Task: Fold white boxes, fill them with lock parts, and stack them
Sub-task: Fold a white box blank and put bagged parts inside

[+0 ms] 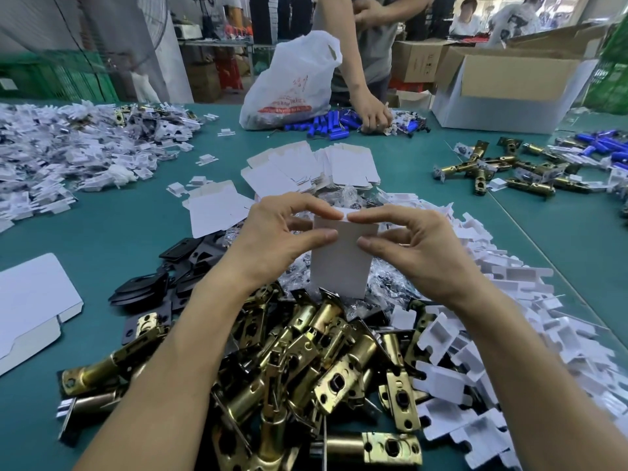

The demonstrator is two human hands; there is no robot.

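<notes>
The left hand and right hand hold a small white box upright between them, over the middle of the table. Both hands pinch it near its top edge: the left fingers curl over the top flap with the thumb pressed on the near face, and the right hand's index finger and thumb do the same from the other side, so the gap in each pinch is narrow and the two index tips almost meet. Whether the box's lower end rests on the clear bags beneath it cannot be told. A heap of brass latch bolts lies just in front, black plates to the left, white plastic inserts to the right, and flat box blanks lie beyond the hands
</notes>
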